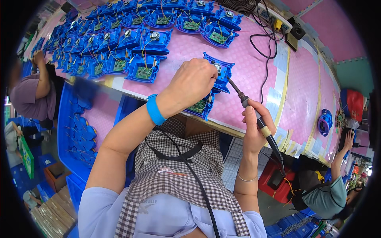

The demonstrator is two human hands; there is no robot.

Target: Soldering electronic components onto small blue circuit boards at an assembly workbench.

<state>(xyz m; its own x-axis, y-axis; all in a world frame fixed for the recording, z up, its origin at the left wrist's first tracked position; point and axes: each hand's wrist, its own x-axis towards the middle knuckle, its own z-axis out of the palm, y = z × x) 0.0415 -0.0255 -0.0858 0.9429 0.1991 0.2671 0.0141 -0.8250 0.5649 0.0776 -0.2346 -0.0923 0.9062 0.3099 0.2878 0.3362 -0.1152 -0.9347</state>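
Note:
My right hand (257, 126) is wrapped round the handle of a soldering iron (266, 131). Its thin tip points up and left, at the right edge of a blue plastic housing half (225, 70) with a round speaker in it. Over the left side of that half, my left hand (196, 77) is closed with fingers pinched near the speaker; what they grip is hidden. Below, at the table's near edge, a second blue half holds a green circuit board (197, 105), partly covered by my left hand and wrist.
Rows of blue housings (145, 71) with boards and wires fill the table's far left. A black cord (266, 59) runs down the pink tabletop (301, 91). A blue bin (63, 135) of blue parts stands at lower left. Co-workers sit at both sides.

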